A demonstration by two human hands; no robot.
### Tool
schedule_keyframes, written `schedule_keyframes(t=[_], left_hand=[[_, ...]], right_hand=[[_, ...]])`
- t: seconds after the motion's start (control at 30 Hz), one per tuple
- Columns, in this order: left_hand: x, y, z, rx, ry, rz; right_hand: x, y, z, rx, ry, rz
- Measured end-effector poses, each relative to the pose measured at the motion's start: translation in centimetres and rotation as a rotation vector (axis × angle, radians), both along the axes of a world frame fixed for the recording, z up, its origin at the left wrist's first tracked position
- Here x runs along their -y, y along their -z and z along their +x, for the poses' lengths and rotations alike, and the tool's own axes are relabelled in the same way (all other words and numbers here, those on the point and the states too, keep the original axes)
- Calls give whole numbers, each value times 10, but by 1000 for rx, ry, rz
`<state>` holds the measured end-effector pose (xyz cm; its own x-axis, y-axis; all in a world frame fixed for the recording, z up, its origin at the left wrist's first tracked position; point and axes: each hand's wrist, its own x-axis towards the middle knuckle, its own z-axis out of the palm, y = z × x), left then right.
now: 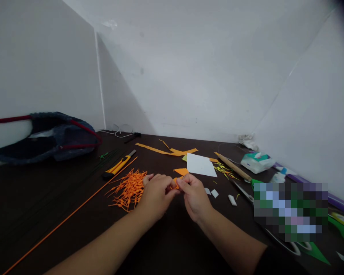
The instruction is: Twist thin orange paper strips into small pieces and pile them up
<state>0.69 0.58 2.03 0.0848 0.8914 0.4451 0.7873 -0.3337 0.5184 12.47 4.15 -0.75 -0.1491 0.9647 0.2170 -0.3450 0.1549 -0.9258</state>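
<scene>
The left hand [157, 194] and right hand [195, 196] had their fingers pinched narrow on a small orange piece [176, 183], just right of the orange pile [129, 189] — an uneven pull could have creased or torn it. The left hand sat close against the pile's right edge, so a sideways drag might have scattered the strands. Beyond the pile's left side lay the cutter [119, 166], blade out — a careless reach there risked a nick.

Table [83, 236], dark, bearing: cutter [119, 166], orange rod [70, 216], orange bits [129, 190]. Also lying there: white card [201, 165], tissue pack [257, 163], scissors [245, 192].
</scene>
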Motion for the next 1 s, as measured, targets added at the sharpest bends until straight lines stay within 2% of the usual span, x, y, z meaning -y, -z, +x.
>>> schedule_keyframes(t=[0.1, 0.17, 0.27, 0.37, 0.47, 0.7, 0.87, 0.93, 1.0], left_hand=[[1, -1, 0, 3, -16, 8], [0, -2, 0, 76, -8, -17], [-1, -2, -1, 365, 50, -168], [0, -3, -2, 653, 161, -311], [2, -2, -1, 773, 265, -379], [2, 2, -2, 672, 300, -496], [1, 0, -1, 639, 283, -475], [1, 0, 1, 600, 247, -461], [2, -2, 4, 500, 178, -375]], right_hand=[[-1, 0, 0, -7, 59, -9], [-2, -1, 3, -60, 56, -38], [-4, -2, 9, -175, -146, -79], [-3, -5, 14, -186, -376, -65], [0, -8, 13, -141, -435, 7], [2, -11, 11, -34, -334, 25], [1, -5, 8, 10, -171, 73], [0, -4, 7, 14, -111, 72], [1, -5, 6, 31, -56, 65]])
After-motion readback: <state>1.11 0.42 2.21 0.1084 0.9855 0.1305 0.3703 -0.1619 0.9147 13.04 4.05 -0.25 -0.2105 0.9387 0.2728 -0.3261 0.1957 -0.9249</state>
